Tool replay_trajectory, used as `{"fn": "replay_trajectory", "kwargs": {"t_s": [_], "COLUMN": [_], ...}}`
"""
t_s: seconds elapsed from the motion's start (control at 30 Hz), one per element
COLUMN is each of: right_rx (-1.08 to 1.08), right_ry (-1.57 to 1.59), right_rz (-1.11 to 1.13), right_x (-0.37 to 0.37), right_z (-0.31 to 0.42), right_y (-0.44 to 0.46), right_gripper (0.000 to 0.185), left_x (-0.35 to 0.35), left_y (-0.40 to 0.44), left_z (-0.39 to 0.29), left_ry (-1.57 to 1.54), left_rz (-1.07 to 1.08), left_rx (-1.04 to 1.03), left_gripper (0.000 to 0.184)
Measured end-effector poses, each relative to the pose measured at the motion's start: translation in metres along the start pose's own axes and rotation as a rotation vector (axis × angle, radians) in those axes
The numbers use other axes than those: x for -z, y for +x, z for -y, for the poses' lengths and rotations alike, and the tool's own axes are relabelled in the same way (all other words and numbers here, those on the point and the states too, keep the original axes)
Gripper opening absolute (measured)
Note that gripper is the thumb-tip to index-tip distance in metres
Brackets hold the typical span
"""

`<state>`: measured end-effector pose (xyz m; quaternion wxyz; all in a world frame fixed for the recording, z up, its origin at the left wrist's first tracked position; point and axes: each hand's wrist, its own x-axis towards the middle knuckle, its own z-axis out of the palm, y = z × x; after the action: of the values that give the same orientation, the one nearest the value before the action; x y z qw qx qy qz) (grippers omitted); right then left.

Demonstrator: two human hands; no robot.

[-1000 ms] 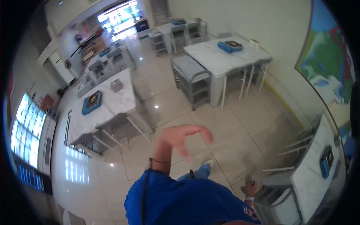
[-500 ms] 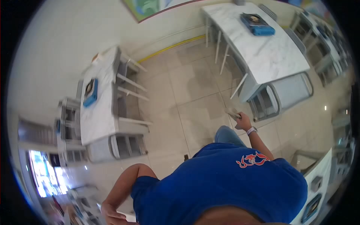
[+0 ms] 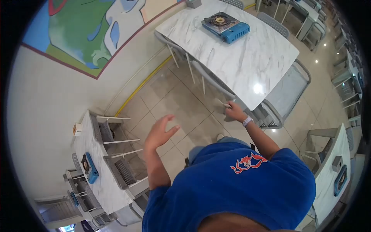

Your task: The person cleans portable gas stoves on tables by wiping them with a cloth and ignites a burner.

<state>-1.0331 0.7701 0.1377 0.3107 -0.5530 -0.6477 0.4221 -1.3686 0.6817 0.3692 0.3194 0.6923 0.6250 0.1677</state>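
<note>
My right grip (image 3: 235,112) is pinching a thin, pale, blurry thing (image 3: 223,103), which is poking longways ahead and left. My left grip (image 3: 159,133) is hanging spread, farther from it. A white, grey-streaked table (image 3: 247,69) is standing just ahead.

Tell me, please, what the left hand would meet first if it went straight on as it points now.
Probably the nearer grey chair beside the marbled table, ahead of the left hand, though depth is unclear.

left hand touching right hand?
Apart. The head view shows a wide stretch of floor tiles between the left hand and the right hand.
</note>
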Motion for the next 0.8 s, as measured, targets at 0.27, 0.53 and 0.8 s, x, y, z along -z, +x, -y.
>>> {"fn": "replay_trajectory", "kwargs": {"t_s": [0.27,0.53,0.8], "right_rx": [-0.164,-0.322,-0.257], "right_ry": [0.396,0.553,0.59], "right_rz": [-0.123,-0.79,-1.277], "right_x": [0.019,0.024,0.044], "right_z": [0.038,0.023,0.072], "right_y": [0.096,0.184,0.261], "right_gripper": [0.025,0.022,0.029], "left_x": [-0.002,0.075,0.071], "left_y": [0.134,0.333,0.539], "left_z": [0.086,0.188,0.2], "left_ry": [-0.209,-0.174,-0.242], "left_rz": [0.38,0.316,0.365], "left_rx": [0.193,0.117,-0.075], "left_gripper": [0.056,0.055,0.052]}}
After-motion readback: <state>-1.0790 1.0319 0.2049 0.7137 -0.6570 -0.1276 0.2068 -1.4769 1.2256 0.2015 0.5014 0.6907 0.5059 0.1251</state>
